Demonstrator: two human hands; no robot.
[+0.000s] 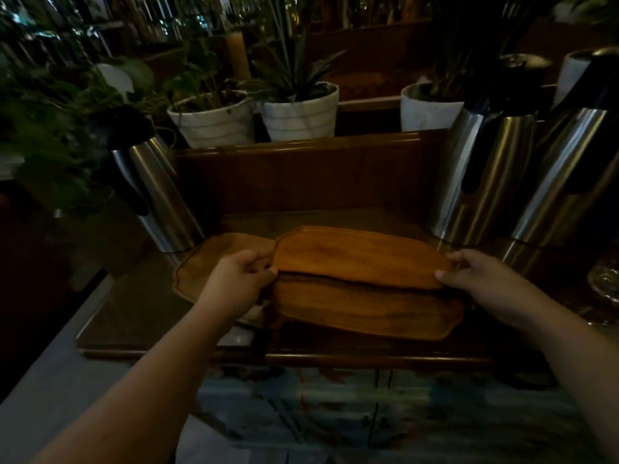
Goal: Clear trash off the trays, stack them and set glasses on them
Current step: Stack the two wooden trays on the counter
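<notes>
I hold a long wooden tray by its two ends, its near edge raised above the table. My left hand grips the left end and my right hand grips the right end. Directly beneath it lies a second wooden tray flat on the dark table. A third wooden tray lies to the left, partly hidden behind my left hand. A glass shows faintly at the right edge. Something pale peeks out under my left wrist; I cannot tell what it is.
One steel thermos jug stands at the left, and two steel jugs stand at the right. A wooden ledge runs behind the table, with potted plants in white pots beyond it. The table's front edge is close to me.
</notes>
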